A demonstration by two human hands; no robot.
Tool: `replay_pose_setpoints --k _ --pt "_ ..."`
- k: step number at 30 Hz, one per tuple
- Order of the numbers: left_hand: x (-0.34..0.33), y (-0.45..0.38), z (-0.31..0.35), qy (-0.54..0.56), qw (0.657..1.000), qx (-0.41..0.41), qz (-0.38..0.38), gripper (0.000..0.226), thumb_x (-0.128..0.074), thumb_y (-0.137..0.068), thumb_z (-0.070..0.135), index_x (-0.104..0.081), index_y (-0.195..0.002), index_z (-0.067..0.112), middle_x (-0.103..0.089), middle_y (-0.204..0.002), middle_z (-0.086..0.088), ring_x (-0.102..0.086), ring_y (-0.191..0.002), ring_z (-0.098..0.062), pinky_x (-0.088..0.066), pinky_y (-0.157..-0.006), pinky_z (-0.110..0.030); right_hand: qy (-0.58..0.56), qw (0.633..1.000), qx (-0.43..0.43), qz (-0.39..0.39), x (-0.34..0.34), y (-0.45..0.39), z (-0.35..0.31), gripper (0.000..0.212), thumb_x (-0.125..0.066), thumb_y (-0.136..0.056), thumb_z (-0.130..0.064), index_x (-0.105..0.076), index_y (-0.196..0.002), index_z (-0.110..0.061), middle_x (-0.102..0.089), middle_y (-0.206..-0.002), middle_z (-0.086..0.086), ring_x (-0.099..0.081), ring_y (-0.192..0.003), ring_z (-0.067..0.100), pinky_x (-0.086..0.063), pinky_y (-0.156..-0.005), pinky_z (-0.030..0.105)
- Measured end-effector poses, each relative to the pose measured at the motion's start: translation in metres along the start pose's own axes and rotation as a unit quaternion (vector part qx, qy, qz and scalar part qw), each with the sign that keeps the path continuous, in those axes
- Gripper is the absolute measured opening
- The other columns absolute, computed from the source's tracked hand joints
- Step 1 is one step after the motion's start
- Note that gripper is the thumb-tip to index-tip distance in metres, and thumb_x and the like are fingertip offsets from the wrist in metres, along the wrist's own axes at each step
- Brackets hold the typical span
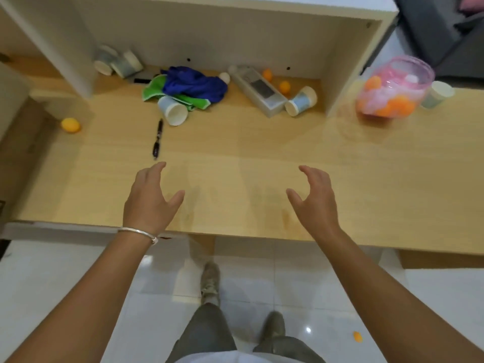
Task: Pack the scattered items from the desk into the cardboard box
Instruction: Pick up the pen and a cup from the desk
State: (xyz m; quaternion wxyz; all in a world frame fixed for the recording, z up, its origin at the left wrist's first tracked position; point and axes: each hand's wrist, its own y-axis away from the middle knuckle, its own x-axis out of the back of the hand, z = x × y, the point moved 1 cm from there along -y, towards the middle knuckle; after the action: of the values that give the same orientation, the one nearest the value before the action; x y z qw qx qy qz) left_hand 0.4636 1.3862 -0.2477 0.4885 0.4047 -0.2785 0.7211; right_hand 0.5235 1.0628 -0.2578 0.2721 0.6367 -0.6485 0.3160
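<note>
Left hand: the left hand (152, 197) hovers over the bare front strip of the desk (262, 158), fingers spread wide and curled, holding nothing.
Right hand: the right hand (314, 200) mirrors it beside it, equally wide and empty.
Nearest item: a black pen (158, 138) lies just beyond the left fingertips, not touched.
Beyond the left hand: a tipped paper cup (173, 110) rests against a crumpled blue and green cloth (191, 87); further back, several more cups (117, 62) lie on their sides in the shelf recess.
Far left of the left hand: one orange ball (70, 125) sits alone near the desk edge.
Beyond the right hand: a long clear plastic case (258, 89) lies slanted, another fallen cup (301, 100) touching its near end, with two small orange balls (284, 87) behind it.
Far right of the right hand: a pink-tinted clear jar (392, 87) of orange and white balls lies on its side, an upright cup (437, 94) just past it.
Floor: a stray orange ball (357, 336) lies below, right of the person's feet.
Cardboard box: brown cardboard (18, 142) at the far left, beyond the left hand, may be the box; I cannot tell for certain.
Progress: judging by the spread, nothing appears packed yet; every item is left to collect.
</note>
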Motion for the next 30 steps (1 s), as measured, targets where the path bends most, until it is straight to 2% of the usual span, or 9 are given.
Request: replay_pose_setpoints --k 7,13,16,23,30 --pt "0.002 -0.091 -0.049 -0.005 0.999 0.021 -0.029 0.068 -0.069 -0.082 0.04 -0.04 -0.141 0.022 -0.046 -0.136 -0.007 -0.05 -0.119 -0.029 -0.046 -0.083 -0.04 0.04 0.998 -0.039 0.016 -0.052 -0.078 -0.039 0.063 -0.072 -0.083 -0.027 -0.043 -0.139 -0.021 -0.04 -0.14 0.003 -0.043 -0.127 0.018 -0.032 -0.095 0.022" --pt "-0.017 -0.156 -0.054 -0.013 0.997 0.043 -0.062 0.063 -0.07 -0.079 0.041 -0.044 -0.134 0.024 -0.05 -0.127 -0.011 -0.052 -0.113 -0.034 -0.044 -0.078 -0.041 0.077 0.996 -0.041 0.025 -0.063 -0.121 -0.046 0.067 -0.072 -0.082 -0.028 -0.041 -0.141 -0.02 -0.038 -0.142 0.002 -0.041 -0.128 0.018 -0.039 -0.098 0.028" --pt "-0.028 -0.173 -0.055 -0.029 0.996 0.052 -0.072 0.057 -0.068 -0.08 0.041 -0.045 -0.131 0.028 -0.051 -0.122 -0.009 -0.053 -0.108 -0.033 -0.043 -0.073 -0.039 0.105 0.994 -0.038 0.012 -0.064 -0.146 -0.044 0.069 -0.07 -0.083 -0.03 -0.038 -0.144 -0.021 -0.036 -0.146 0.005 -0.036 -0.133 0.021 -0.042 -0.102 0.038" --pt "-0.047 -0.192 -0.049 -0.049 0.992 0.084 -0.086 0.054 -0.065 -0.083 0.034 -0.048 -0.133 0.03 -0.052 -0.119 -0.008 -0.057 -0.102 -0.032 -0.048 -0.076 -0.04 0.153 0.988 -0.033 0.007 -0.063 -0.213 -0.019 0.074 -0.073 -0.081 -0.036 -0.036 -0.144 -0.025 -0.031 -0.152 0.008 -0.028 -0.139 0.026 -0.038 -0.107 0.044" --pt "-0.061 -0.203 -0.039 -0.064 0.984 0.151 -0.063 0.054 -0.063 -0.08 0.024 -0.049 -0.132 0.029 -0.052 -0.112 -0.01 -0.057 -0.095 -0.035 -0.043 -0.071 -0.037 0.249 0.968 -0.029 0.005 -0.049 -0.292 0.011 0.085 -0.078 -0.073 -0.044 -0.031 -0.14 -0.022 -0.028 -0.15 0.015 -0.022 -0.139 0.036 -0.029 -0.11 0.052"
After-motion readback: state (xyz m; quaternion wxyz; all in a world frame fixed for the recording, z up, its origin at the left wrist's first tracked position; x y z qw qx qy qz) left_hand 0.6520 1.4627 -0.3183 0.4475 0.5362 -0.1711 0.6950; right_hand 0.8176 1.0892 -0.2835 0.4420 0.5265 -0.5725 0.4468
